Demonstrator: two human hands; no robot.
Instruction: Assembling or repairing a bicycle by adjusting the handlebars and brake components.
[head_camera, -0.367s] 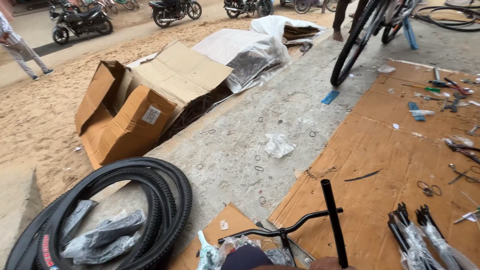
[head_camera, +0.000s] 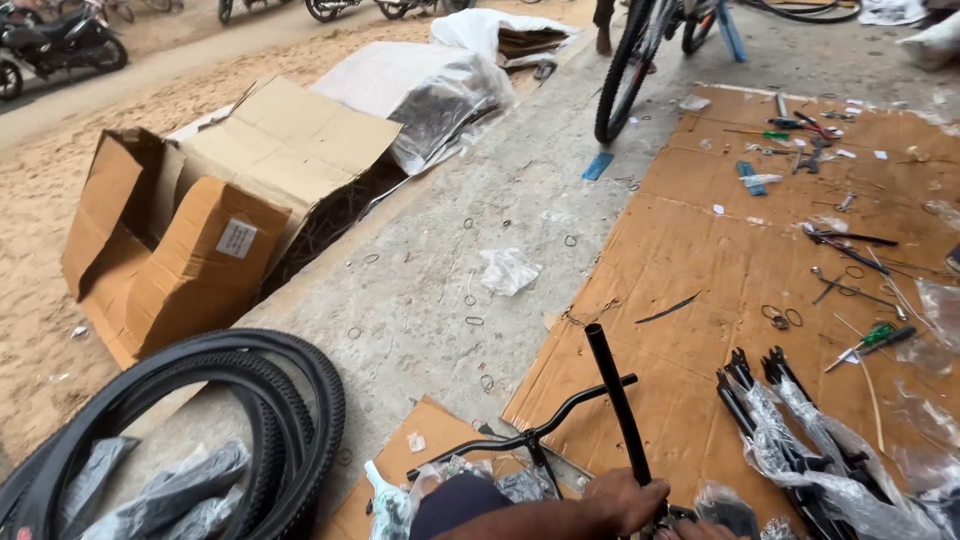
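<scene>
A: What has the hand got, down at the bottom edge?

B: One hand (head_camera: 625, 500), low centre-right, fingers wrapped tight around the foot of a black tube (head_camera: 612, 395) that rises, leaning a little left, to mid-frame. I cannot tell which hand it is; a forearm comes in from the lower left. A sliver of another hand shows beneath it at the very edge, too cropped to judge.

A: And beside the tube?

B: One black handlebar (head_camera: 540, 428) crossing just behind it, lower centre.

A: Count the big things.

B: Two black tyres (head_camera: 290, 400) stacked in the lower left, plastic-wrapped parts lying inside them. One open cardboard box (head_camera: 190, 260) at left. One bicycle wheel (head_camera: 622, 70) standing at top centre. One flat cardboard sheet (head_camera: 720, 270) filling the right, strewn with small tools, including two green-handled screwdrivers. A bundle of wrapped black parts (head_camera: 800, 440) lower right; their number I cannot tell.

A: Room to move?

B: A bare concrete strip (head_camera: 440, 250) runs diagonally between box and sheet, holding only a crumpled white scrap (head_camera: 508, 270) and small wire rings. The sheet's left edge lies just beside the tube.
</scene>
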